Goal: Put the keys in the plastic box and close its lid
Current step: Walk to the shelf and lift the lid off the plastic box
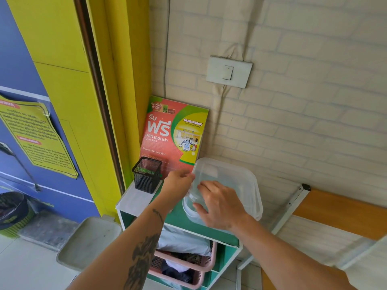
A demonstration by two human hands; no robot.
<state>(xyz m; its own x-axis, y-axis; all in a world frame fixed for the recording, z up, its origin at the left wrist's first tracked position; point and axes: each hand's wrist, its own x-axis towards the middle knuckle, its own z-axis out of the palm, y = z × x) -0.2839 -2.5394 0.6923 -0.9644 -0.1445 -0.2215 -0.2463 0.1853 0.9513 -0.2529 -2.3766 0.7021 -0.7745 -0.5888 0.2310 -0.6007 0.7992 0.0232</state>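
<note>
A clear plastic box (254, 208) stands on top of a green and white shelf unit (178, 214). Its translucent lid (230, 174) lies over it, and whether it sits fully down I cannot tell. My left hand (178, 183) pinches the lid's left edge near the far corner. Spread flat over the front left part of the lid is my right hand (219, 206), fingers apart. No keys are visible; the cloudy plastic and my hands hide the inside of the box.
A black mesh pen holder (147, 174) stands at the shelf's left rear corner. A red and green laundry poster (173, 132) leans on the brick wall behind. Pink baskets (188, 266) of clothes fill the shelves below. A grey bin lid (88, 241) lies lower left.
</note>
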